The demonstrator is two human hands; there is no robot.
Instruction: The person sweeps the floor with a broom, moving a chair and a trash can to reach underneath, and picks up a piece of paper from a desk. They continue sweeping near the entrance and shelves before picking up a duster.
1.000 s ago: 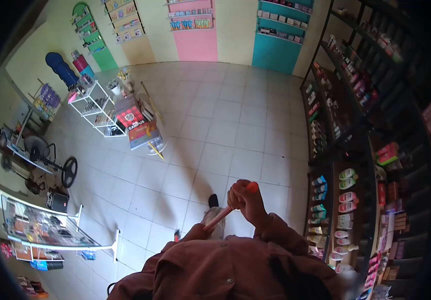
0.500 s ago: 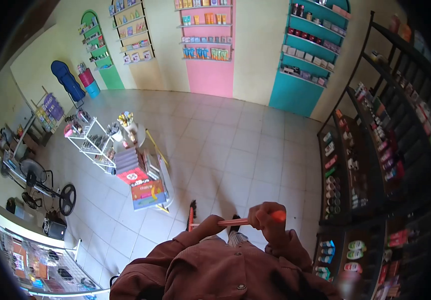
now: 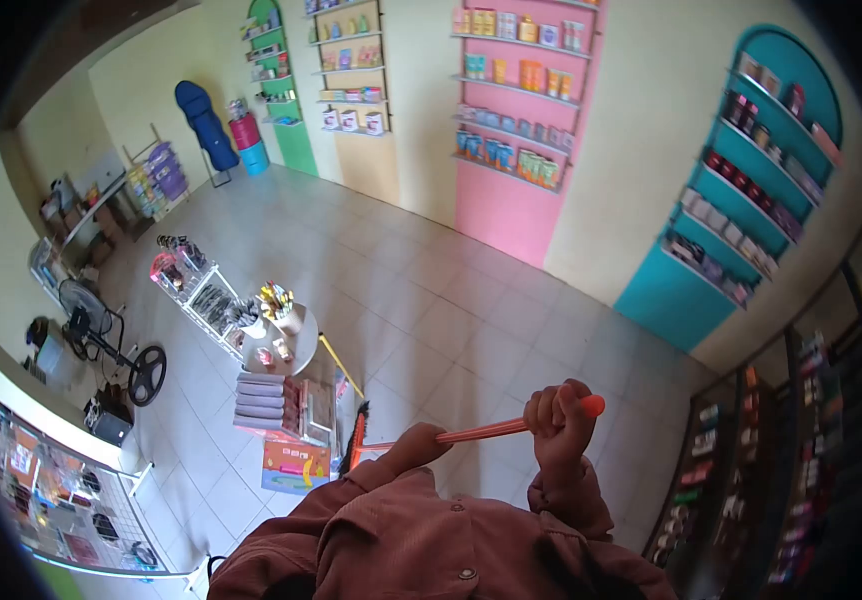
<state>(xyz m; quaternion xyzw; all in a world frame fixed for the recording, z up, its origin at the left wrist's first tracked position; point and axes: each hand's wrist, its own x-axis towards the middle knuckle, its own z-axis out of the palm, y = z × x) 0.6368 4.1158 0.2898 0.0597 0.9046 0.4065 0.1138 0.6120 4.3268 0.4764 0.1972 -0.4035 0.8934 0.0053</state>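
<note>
An orange broom handle [image 3: 486, 433] slants across the front of my body, its end cap up at the right. My right hand [image 3: 559, 424] is wrapped round it just below that cap. Farther down the handle, my left hand [image 3: 419, 447] is closed round it. The broom head [image 3: 359, 436], orange with dark bristles, is beside the display table, left of my left hand. Whether the bristles touch the tiled floor [image 3: 431, 340] I cannot tell.
Left of the broom stand a small round table [image 3: 301, 350], a white wire rack [image 3: 213, 310] and stacked boxes [image 3: 296, 465]. A black fan [image 3: 148, 374] and a glass case [image 3: 76, 510] are farther left. Dark shelves [image 3: 741, 460] rise at the right.
The view has turned and tilted, so the wall shelves appear farther right. The broom head shows more fully now, near the boxes. Both hands have kept hold of the handle.
</note>
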